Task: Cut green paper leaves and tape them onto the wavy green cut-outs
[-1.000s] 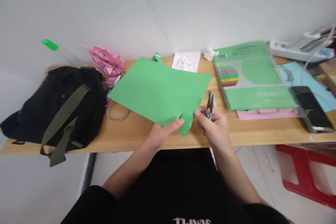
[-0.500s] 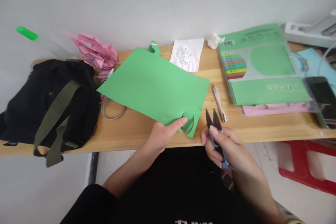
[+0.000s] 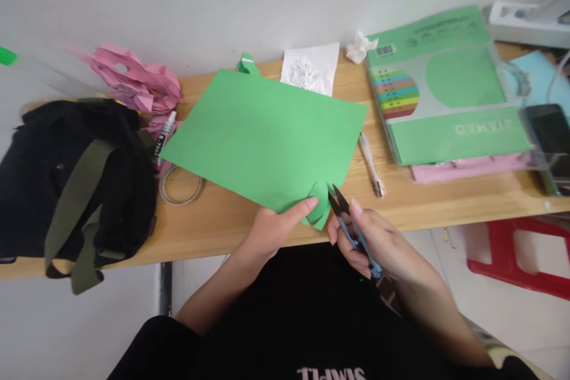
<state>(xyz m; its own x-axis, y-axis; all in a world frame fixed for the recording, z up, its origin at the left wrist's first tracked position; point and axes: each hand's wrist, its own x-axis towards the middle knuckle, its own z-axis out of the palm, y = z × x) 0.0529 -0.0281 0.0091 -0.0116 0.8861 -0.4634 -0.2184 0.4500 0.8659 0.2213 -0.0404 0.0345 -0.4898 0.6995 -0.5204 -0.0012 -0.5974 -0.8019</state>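
Note:
A large green paper sheet [image 3: 267, 130] lies tilted on the wooden table [image 3: 222, 225]. My left hand [image 3: 276, 228] pinches its near edge, thumb on top beside a curved cut flap. My right hand [image 3: 374, 243] is closed on small blue-handled snips [image 3: 345, 219], whose dark blades point up-left and meet the sheet's cut corner.
A black bag with olive straps [image 3: 75, 178] sits at the left, pink paper scraps [image 3: 133, 80] and a glue tube [image 3: 162, 139] behind it. A pen [image 3: 371, 165], a pack of coloured paper [image 3: 445, 89], a phone [image 3: 550, 133] and a red stool [image 3: 521, 261] are to the right.
My right hand has brought the snips from the table's right side back to the sheet's cut corner, blades now at the flap. The view has tilted down slightly.

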